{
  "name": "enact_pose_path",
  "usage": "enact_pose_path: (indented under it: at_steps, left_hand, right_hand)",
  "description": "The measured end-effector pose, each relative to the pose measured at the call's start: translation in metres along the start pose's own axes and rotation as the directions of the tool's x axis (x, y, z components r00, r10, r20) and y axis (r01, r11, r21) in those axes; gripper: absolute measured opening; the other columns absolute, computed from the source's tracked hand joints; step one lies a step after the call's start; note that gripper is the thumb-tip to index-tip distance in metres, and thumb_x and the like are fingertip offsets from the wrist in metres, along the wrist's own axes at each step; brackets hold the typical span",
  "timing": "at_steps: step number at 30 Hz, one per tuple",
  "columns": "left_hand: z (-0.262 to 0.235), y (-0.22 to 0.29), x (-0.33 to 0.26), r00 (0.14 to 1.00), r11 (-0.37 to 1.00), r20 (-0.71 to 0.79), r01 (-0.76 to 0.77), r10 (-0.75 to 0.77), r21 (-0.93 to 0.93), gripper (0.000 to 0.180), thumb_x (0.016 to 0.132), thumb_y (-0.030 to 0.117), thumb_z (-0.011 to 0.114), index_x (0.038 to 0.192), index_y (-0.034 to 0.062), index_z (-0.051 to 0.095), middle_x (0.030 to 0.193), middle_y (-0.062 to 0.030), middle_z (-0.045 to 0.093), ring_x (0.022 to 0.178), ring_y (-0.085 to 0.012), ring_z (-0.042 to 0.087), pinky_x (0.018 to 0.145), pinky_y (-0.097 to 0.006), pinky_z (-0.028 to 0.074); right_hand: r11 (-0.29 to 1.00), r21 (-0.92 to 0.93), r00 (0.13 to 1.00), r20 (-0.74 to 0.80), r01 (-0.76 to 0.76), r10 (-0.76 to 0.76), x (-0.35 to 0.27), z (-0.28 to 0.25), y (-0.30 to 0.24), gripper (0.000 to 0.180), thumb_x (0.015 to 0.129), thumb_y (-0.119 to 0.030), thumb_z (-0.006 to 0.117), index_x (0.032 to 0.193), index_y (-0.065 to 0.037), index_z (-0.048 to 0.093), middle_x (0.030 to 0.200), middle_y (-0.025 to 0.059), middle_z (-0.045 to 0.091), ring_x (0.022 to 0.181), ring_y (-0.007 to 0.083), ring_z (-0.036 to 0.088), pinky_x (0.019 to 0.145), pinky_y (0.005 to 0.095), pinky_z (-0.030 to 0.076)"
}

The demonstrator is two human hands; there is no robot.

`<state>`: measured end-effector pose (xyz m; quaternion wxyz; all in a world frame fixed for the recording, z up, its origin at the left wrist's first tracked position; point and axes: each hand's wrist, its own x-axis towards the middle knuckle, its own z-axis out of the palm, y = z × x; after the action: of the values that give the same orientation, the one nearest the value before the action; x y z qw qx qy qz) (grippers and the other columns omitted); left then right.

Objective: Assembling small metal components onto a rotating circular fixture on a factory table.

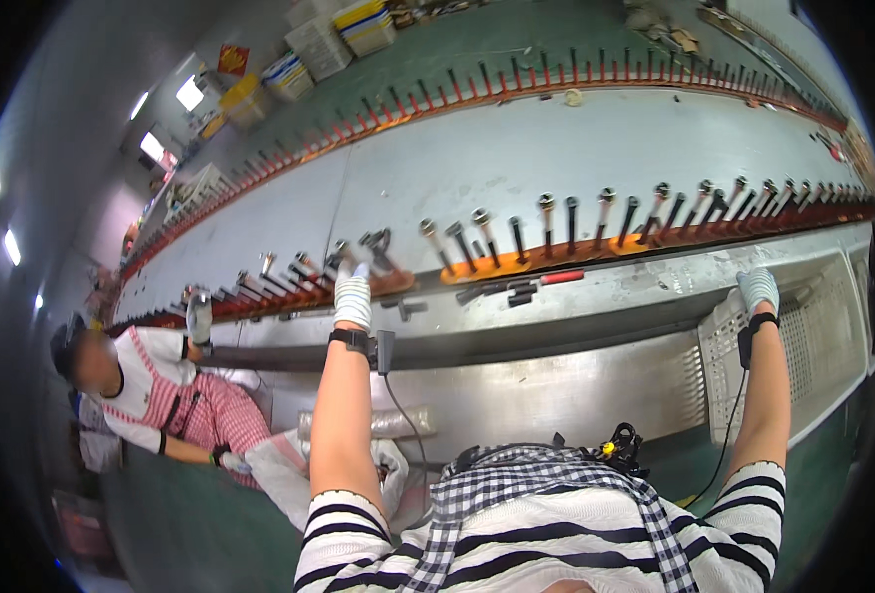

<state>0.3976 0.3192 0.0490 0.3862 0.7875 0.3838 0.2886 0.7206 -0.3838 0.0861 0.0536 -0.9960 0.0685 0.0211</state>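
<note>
My left hand (pixel 352 298), in a striped white glove, reaches to the near rack. Its fingers close round the lower part of an upright rod with a shiny round metal head (pixel 342 247). More such metal-headed rods (pixel 484 219) and black-topped rods (pixel 571 210) stand in the orange rack strips (pixel 487 267) along the row. My right hand (pixel 757 289), gloved too, lies at the table's near edge beside a white perforated basket (pixel 798 326). Its fingers look stretched out, and nothing shows in them. A red-handled piece (pixel 562 278) and short black pieces (pixel 520 294) lie between my hands.
A second long row of red rods with black tops (pixel 484 77) runs along the grey table's (pixel 437 163) far side. Below the near edge is a metal trough (pixel 546 390). At the left a co-worker in a red checked apron (pixel 210 410) stands at the same table.
</note>
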Motion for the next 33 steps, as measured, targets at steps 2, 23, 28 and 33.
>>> enact_pose_path:
  at_steps: [2, 23, 28, 33]
  left_hand:
    - [0.005, 0.004, 0.021, 0.979, 0.981, 0.069, 0.191, -0.192, 0.015, 0.043, 0.090, 0.032, 0.062, 0.117, -0.0003, 0.057, 0.092, -0.0124, 0.064, 0.084, -0.0177, 0.060, 0.076, -0.033, 0.047]
    - [0.076, 0.107, 0.001, 0.953, 0.726, -0.296, -0.159, -0.063, -0.669, 0.015, 0.089, 0.011, 0.062, 0.101, 0.0047, 0.066, 0.089, -0.0055, 0.065, 0.077, -0.0156, 0.061, 0.077, -0.030, 0.053]
    - [0.096, 0.180, -0.074, 0.995, 0.829, -0.097, -0.044, -0.013, -0.557, 0.019, 0.092, 0.016, 0.062, 0.106, 0.0042, 0.066, 0.104, -0.0078, 0.067, 0.095, -0.0149, 0.063, 0.083, -0.032, 0.051]
    - [0.156, 0.132, -0.086, 0.997, 0.798, 0.009, -0.053, 0.073, -0.601, 0.027, 0.089, 0.014, 0.066, 0.112, 0.0003, 0.063, 0.098, -0.0039, 0.065, 0.088, -0.0140, 0.058, 0.078, -0.030, 0.047]
  right_hand:
    - [1.000, 0.009, 1.000, -0.001, -0.015, 0.015, 0.001, 0.006, 0.006, 0.048, 0.083, -0.040, 0.063, 0.104, 0.003, 0.067, 0.111, 0.0282, 0.061, 0.109, 0.0391, 0.059, 0.092, 0.0439, 0.048]
    - [0.996, 0.057, 0.997, -0.035, -0.064, 0.066, 0.003, 0.005, 0.009, 0.045, 0.084, -0.037, 0.063, 0.104, 0.003, 0.067, 0.105, 0.0275, 0.064, 0.102, 0.0381, 0.063, 0.088, 0.0429, 0.050]
    - [0.984, 0.071, 0.986, 0.060, -0.161, 0.157, -0.002, -0.012, 0.019, 0.045, 0.084, -0.037, 0.063, 0.103, 0.003, 0.067, 0.105, 0.0264, 0.065, 0.103, 0.0377, 0.062, 0.089, 0.0426, 0.050]
    - [0.993, 0.041, 0.991, 0.086, -0.108, 0.104, 0.006, -0.008, 0.011, 0.046, 0.085, -0.038, 0.062, 0.104, 0.003, 0.068, 0.108, 0.0261, 0.064, 0.104, 0.0372, 0.062, 0.090, 0.0423, 0.050]
